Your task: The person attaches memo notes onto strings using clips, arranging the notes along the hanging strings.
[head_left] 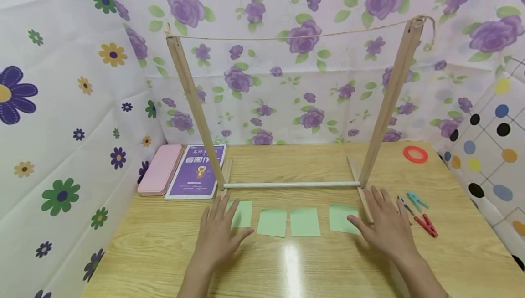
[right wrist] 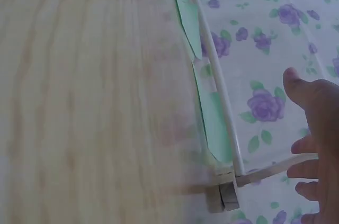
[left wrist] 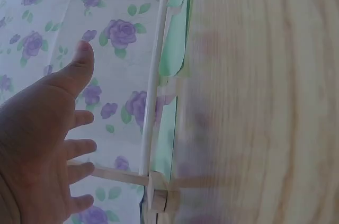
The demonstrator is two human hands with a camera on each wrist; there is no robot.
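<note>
My left hand (head_left: 217,234) has its fingers spread beside the leftmost green paper square (head_left: 242,214) and holds nothing. On the other side my right hand (head_left: 385,227), also spread and holding nothing, is nearest the rightmost green paper square (head_left: 341,218) and the wooden foot (head_left: 366,207) of a frame. Two more green squares (head_left: 272,223) lie in the row between them. Behind the row stands the frame, with two wooden posts (head_left: 197,106), a white rod (head_left: 291,184) low between them and a twine (head_left: 254,38) strung across their tops. Both wrist views show straight, parted fingers.
A pink case (head_left: 161,169) and a purple-covered book (head_left: 196,172) lie at the back left. To the right are a blue clip (head_left: 417,201), a red clip (head_left: 426,225), a dark clip (head_left: 404,203) partly behind my right hand, and a red ring (head_left: 415,154). Patterned cloths surround the table.
</note>
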